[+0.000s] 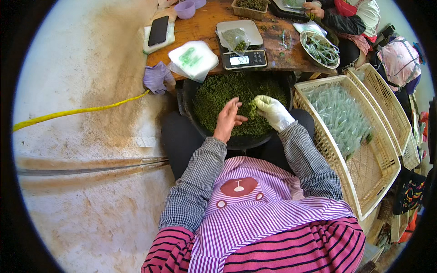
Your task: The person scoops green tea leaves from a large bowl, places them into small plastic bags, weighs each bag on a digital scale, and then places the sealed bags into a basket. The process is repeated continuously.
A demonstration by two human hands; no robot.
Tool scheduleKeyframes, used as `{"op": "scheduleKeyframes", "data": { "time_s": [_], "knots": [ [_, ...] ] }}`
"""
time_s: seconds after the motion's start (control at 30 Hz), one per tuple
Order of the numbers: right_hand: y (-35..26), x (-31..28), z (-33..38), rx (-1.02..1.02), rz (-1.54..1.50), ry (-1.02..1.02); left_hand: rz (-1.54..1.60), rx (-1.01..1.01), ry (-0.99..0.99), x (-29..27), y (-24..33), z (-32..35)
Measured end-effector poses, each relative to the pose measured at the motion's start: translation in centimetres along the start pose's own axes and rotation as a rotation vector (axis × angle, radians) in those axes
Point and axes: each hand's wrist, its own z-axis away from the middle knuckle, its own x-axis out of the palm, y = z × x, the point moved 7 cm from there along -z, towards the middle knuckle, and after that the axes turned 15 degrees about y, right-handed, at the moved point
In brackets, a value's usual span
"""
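A: Where is the clump of green bits (251,108)?
B: Pinched in the gloved right hand (272,110), over the black basin (187,98).
A: And the left hand (227,119)?
B: Bare, fingers loosely curled, holding nothing, just left of it and touching the heap of green bits (218,93).

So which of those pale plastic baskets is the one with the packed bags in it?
The near basket, right beside the person's right knee. It holds a heap of clear bags of green stuff; the basket behind it looks empty as far as can be seen.

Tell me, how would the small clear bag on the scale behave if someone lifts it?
The clear bag on the scale looks thin and crumpled, so probably floppy. It holds only a little green material, so likely very light. Its top seems open, so tilting might spill it.
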Motion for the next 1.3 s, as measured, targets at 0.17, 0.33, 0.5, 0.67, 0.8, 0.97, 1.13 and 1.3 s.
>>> {"op": "scheduleKeyframes", "data": {
  "time_s": [0.17,0.33,0.5,0.67,0.8,0.97,1.13,1.3],
  "knots": [
    [-2.1,0.8,0.9,-0.196,0.060,0.074,0.057,-0.106,-0.145,2.8,1.9,0.5],
    [-2.9,1.4,1.8,-0.328,0.242,0.091,-0.050,-0.023,-0.081,3.0,0.6,0.1],
    [-3.2,-1.6,0.9,-0.415,0.179,0.180,0.031,-0.056,-0.006,1.8,0.6,0.1],
    [-1.2,-0.4,1.4,-0.293,0.258,0.036,-0.007,-0.013,0.008,1.6,0.7,0.0],
    [-0.1,0.6,2.4,-0.237,0.338,0.097,0.034,0.049,0.024,1.4,0.2,-0.2],
    [1.1,0.3,2.4,-0.250,0.422,0.221,-0.113,0.153,0.073,0.9,-0.6,-0.3],
    [-2.7,2.0,3.9,-0.902,1.046,0.329,-0.215,0.197,0.030,0.7,-1.1,-0.3],
    [-3.0,-1.6,1.2,-0.721,0.905,0.525,-0.198,0.192,0.006,0.0,-0.3,0.2]
  ]
}}
